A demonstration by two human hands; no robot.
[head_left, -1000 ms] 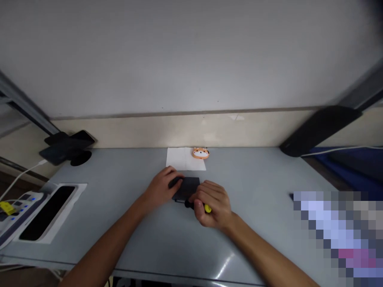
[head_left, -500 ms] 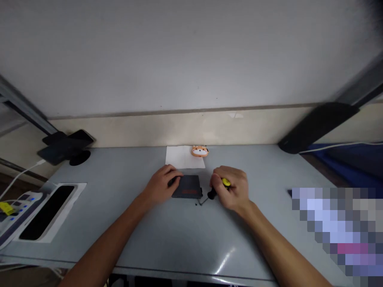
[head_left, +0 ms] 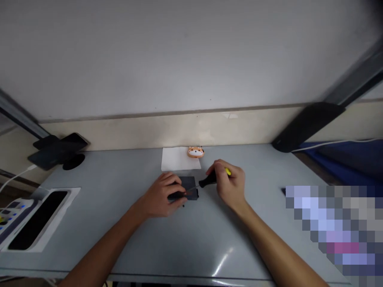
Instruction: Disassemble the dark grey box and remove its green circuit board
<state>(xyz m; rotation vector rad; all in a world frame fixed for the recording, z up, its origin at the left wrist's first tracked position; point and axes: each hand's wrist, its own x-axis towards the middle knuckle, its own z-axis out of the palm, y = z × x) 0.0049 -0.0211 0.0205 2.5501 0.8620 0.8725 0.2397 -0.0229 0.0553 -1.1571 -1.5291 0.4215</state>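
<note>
A dark grey flat box point(head_left: 189, 182) lies on the desk, its left part covered by my left hand point(head_left: 164, 195). The fingers of that hand are curled over the box, with the thumb along its front edge. My right hand point(head_left: 230, 182) is wrapped round a screwdriver point(head_left: 208, 179) with a black handle and a yellow end. Its thin shaft slants left over the box, and the tip reaches the fingertips of my left hand. Whether tip and fingers touch, I cannot tell. A tiny dark piece point(head_left: 183, 205) lies just in front of the box.
Behind the box, an orange-and-white animal-face case point(head_left: 195, 152) sits on a white paper point(head_left: 176, 159). A phone on a stand point(head_left: 60, 151), a black-screened device point(head_left: 38, 219) and a power strip point(head_left: 13, 215) are at the left. A black post point(head_left: 308, 125) stands back right.
My right hand has raised the screwdriver's tip from the desk beside the box to above it. My left hand has shifted right, covering more of the box. The view has moved slightly.
</note>
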